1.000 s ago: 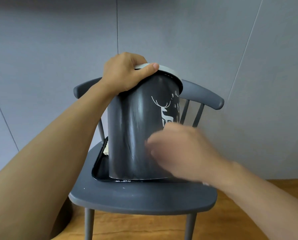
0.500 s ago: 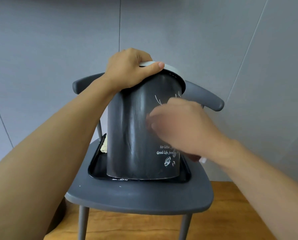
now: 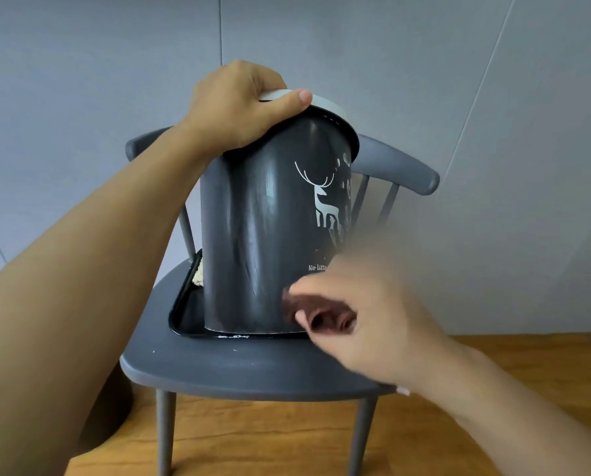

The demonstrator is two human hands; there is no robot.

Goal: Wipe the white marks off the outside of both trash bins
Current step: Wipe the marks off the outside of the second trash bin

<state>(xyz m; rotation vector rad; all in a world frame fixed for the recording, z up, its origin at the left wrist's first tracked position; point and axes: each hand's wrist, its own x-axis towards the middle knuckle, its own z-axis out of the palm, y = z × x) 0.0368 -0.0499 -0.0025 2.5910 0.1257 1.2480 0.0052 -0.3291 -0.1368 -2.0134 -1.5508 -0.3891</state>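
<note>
The left hand [image 3: 239, 108] grips the rim of the bin [image 3: 270, 235], which stands tilted in a tray [image 3: 184, 314] on the chair [image 3: 252, 369]. Well below that grip the blurred right hand [image 3: 362, 321] is at the bin's lower wall, fingers curled; whether it holds a cloth I cannot tell. A hard swipe could likely slide the tilted base across the tray, or rub the printed deer [image 3: 325, 201] beside the faint smears
</note>
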